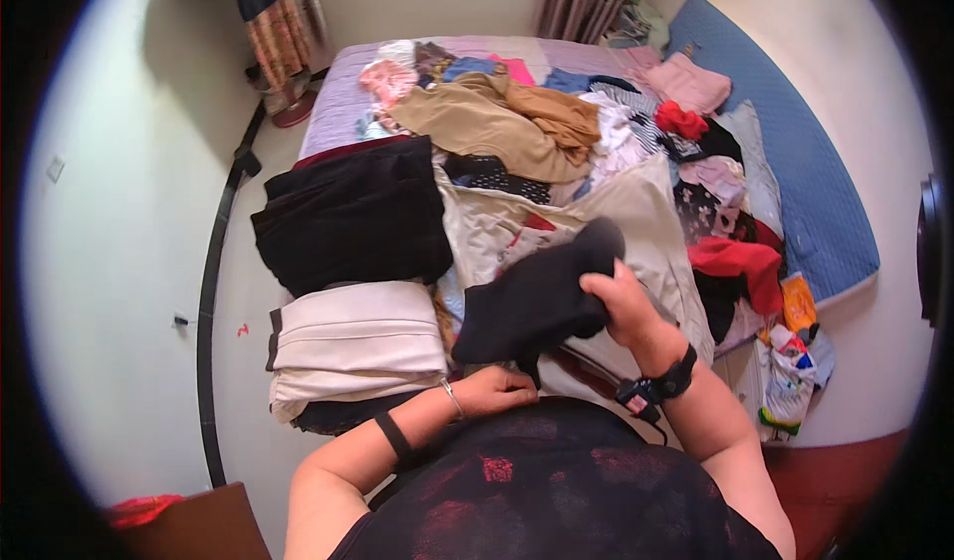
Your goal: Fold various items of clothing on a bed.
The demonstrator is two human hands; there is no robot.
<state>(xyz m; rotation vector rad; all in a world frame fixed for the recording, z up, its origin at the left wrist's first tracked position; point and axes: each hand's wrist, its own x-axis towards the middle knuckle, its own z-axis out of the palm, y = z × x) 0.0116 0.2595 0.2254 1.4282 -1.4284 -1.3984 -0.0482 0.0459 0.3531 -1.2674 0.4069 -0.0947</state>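
A black cloth garment (532, 297), bunched and slightly blurred at its far end, hangs in front of my body above the bed's near edge. My right hand (624, 307) grips its right side, thumb on top. Low at the garment's near edge, my left hand (497, 393) is closed, with a dark strip of the cloth running down to its fingers. Left of the garment lies a folded stack of black clothes (353, 217). Nearer to me sits a stack of folded cream trousers (358, 341), with dark cloth under it. Cream cloth (636, 207) spreads behind my right hand.
Loose clothes cover much of the bed, among them tan trousers (477, 123), a red garment (740, 267) and pink cloth (688, 85). A blue padded panel (775, 143) leans along the right wall. Plastic bags (790, 386) hang at the bed's right side.
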